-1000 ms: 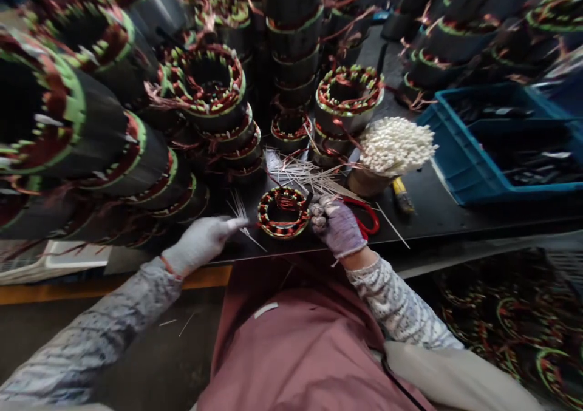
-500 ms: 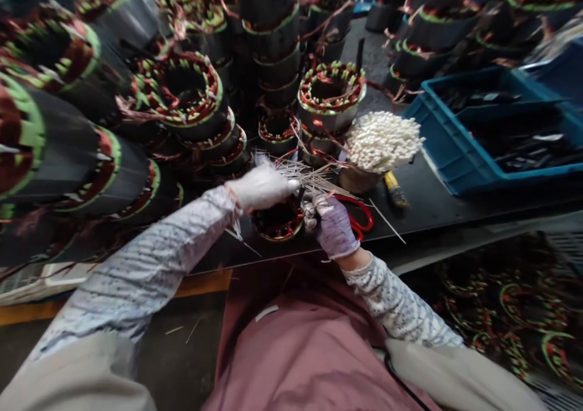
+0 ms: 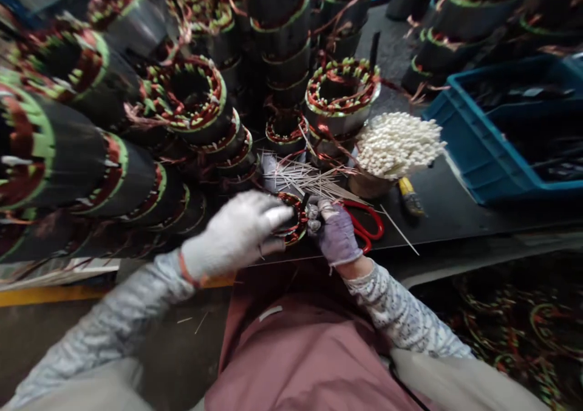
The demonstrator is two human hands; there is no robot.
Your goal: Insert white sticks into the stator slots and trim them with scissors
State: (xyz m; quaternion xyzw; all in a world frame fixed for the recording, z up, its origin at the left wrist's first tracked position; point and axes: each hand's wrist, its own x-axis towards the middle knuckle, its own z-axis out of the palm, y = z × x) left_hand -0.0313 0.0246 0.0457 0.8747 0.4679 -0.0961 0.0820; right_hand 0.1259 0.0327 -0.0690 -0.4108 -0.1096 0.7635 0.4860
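A small wire-wound stator point(image 3: 295, 232) with copper windings stands at the bench's front edge, between my hands. My left hand point(image 3: 232, 235), in a white glove, is at its left side, fingers apart and slightly blurred; whether they touch it I cannot tell. My right hand point(image 3: 334, 232), in a purple-grey glove, has its fingers curled closed at the right rim. What they grip is hidden. A short black strip point(image 3: 305, 201) sticks up beside those fingertips. Thin pale sticks point(image 3: 310, 177) lie loosely behind the stator. Red scissor-like handles point(image 3: 371, 226) lie just right of my right hand.
Stacks of larger stators point(image 3: 195, 95) fill the left and back. A tub packed with white-tipped sticks point(image 3: 398, 144) stands right of the centre. By it lies a yellow-handled tool point(image 3: 410, 195). A blue crate point(image 3: 483, 168) holds dark parts. More stators point(image 3: 505, 314) sit low at right.
My left hand has moved from the loose sticks toward me and left, to the small stator's left side, uncovering the sticks. My right hand stays at the rim. The view has shifted slightly.
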